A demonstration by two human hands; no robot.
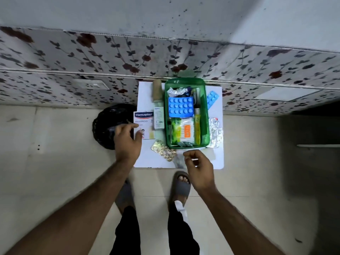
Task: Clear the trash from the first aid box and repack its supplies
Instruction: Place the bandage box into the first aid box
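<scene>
A green first aid box [205, 115] stands on a small white table [217, 161]. Inside lie a blue blister pack [181, 107], crumpled foil [177, 91], an orange-and-white packet [186, 130], a green packet [175, 130] and a yellow tube [197, 129]. A Hansaplast box [144, 118] and a slim white carton [158, 117] lie left of it. My left hand [127, 140] hovers at the table's left edge, fingers spread, its thumb beside the Hansaplast box. My right hand [199, 167] hangs over the front edge, fingers loosely curled, nothing visibly in it.
A black bin [104, 126] lined with a dark bag stands on the floor left of the table. A gold blister strip [163, 150], silver blister strips [215, 133], a small blue strip [212, 98] and a beige roll [157, 89] lie around the box. A flowered wall rises behind.
</scene>
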